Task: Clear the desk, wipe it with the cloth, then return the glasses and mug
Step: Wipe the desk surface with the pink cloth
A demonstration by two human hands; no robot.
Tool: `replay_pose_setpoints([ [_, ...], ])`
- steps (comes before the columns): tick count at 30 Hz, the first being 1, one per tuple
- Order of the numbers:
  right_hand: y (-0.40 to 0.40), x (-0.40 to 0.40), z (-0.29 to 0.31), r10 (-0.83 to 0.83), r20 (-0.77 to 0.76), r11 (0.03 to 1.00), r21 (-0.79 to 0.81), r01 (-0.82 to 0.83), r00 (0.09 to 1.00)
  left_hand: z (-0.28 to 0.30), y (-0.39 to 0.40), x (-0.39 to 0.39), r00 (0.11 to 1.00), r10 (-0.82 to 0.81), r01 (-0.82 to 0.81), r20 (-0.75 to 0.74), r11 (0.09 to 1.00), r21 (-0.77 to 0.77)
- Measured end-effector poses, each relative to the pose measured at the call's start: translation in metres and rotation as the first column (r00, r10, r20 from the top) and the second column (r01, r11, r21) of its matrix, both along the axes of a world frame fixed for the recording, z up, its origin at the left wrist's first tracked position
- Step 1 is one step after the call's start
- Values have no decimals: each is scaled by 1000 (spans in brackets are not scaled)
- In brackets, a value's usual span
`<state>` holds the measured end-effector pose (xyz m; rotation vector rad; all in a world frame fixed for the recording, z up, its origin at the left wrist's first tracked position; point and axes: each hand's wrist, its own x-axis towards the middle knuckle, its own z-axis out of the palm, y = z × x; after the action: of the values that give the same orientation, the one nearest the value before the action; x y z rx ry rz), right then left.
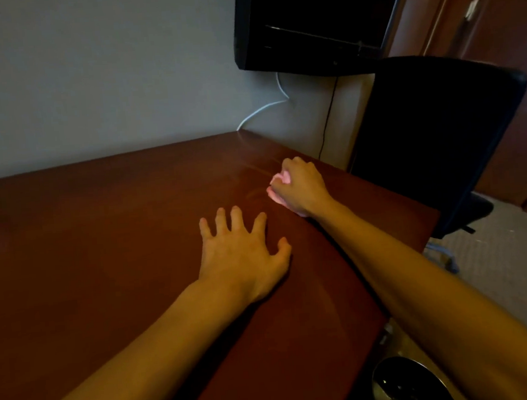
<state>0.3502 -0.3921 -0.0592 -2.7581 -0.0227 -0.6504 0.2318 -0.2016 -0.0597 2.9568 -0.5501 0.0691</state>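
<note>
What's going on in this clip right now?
A person is wiping a desk. The right hand grips a bunched pink cloth against the desktop near its far right corner. The left hand rests on the desk with fingers spread. No glasses or mug are in view, so the desk looks cleared and nothing has been returned yet. A dark chair stands beside the desk.

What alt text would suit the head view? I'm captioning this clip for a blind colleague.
The right hand grips a bunched pink cloth against a bare reddish-brown desk, while the left hand rests beside it with fingers spread. Beyond the desk's right edge stands a black office chair, below a dark wall-mounted screen.
</note>
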Motion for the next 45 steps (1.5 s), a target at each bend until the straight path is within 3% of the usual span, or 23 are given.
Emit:
replay_pose_setpoints([
  [3,-7,-23,-7,345,-19,937,58,-344,938,-1,-1,-1,1000,-13,13,1,1000,-18],
  [4,-12,-24,-6,338,-13,937,94,-336,941,-1,0,0,1000,-12,12,-1,1000,-20],
  [6,-14,-9,1,151,-20,982,119,-148,988,0,1,0,1000,-7,6,-17,1000,-16],
  [8,-1,2,2,-84,-28,995,44,85,996,2,0,0,1000,-3,3,-18,1000,-11],
  [9,8,3,-1,-93,-15,995,17,93,996,2,0,0,1000,-6,6,-14,1000,-14],
  [12,22,-30,-6,247,-13,968,39,-246,969,0,0,-1,1000,-21,21,2,999,-41],
  [14,9,-41,-4,371,-27,927,74,-368,928,-1,1,-1,1000,-18,19,6,999,-48],
  [15,4,-36,-1,348,-15,936,68,-347,937,-1,1,-1,1000,-15,15,5,999,-45],
  [19,18,3,-1,-36,-5,999,-18,36,999,7,-1,0,1000,-25,25,1,1000,-4],
  [20,24,3,-3,-6,2,1000,-30,6,1000,11,2,2,999,-45,45,4,999,12],
  [24,8,-30,-5,385,-3,922,40,-384,923,31,32,31,988,-87,92,124,995,-28],
  [26,1,-20,-1,328,12,943,54,-328,945,24,52,49,991,-51,48,125,998,29],
  [29,19,10,-2,7,-13,1000,-24,-7,1000,8,66,63,999,18,-17,-35,1000,13],
  [30,27,13,-1,-24,-18,998,-53,23,1000,7,67,65,998,30,-30,-60,1000,10],
  [32,30,-2,-1,137,-48,990,-40,-139,989,7,65,67,998,21,-20,-59,1000,11],
  [34,16,-29,-3,417,-54,909,20,-417,907,4,63,66,999,25,-24,-24,1000,7],
  [35,8,-36,-2,482,-49,875,71,-479,875,4,64,67,999,35,-35,-22,999,2],
  [37,4,-27,3,455,-35,887,104,-450,890,3,65,68,999,39,-39,-34,999,-1],
  [41,40,13,1,79,-33,997,-12,-80,996,5,65,68,999,34,-33,-39,999,11],
  [42,48,9,0,92,-28,996,-20,-92,995,4,65,68,999,31,-31,-42,999,14],
  [45,43,-25,-5,342,-41,940,28,-341,939,1,65,67,999,20,-19,-38,1000,9],
])
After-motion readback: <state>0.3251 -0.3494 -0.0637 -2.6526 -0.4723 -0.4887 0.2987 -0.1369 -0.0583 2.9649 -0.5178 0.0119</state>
